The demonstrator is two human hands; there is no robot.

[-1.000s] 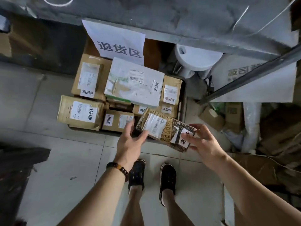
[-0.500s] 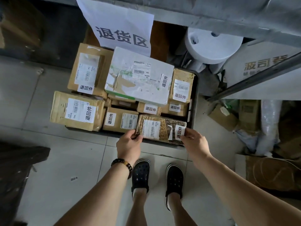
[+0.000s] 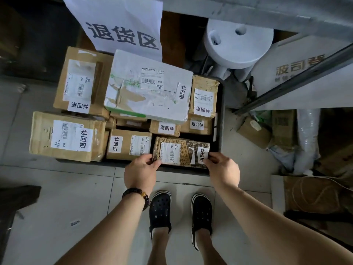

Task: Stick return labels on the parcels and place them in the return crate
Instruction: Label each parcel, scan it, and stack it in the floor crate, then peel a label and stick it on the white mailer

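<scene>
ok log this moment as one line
step: placing patterned parcel in return crate, near right corner | left hand: grips its left end | right hand: grips its right end | return label: stuck on

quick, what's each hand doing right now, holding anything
Left hand: grips the left end of the brown printed parcel.
Right hand: grips the right end of the same parcel.

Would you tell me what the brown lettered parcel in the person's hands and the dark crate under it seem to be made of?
The brown lettered parcel looks like cardboard under printed packing tape: wrinkled, repeating lettering. The dark crate looks like matt black plastic, given its thin stiff wall, though metal is possible.
</scene>
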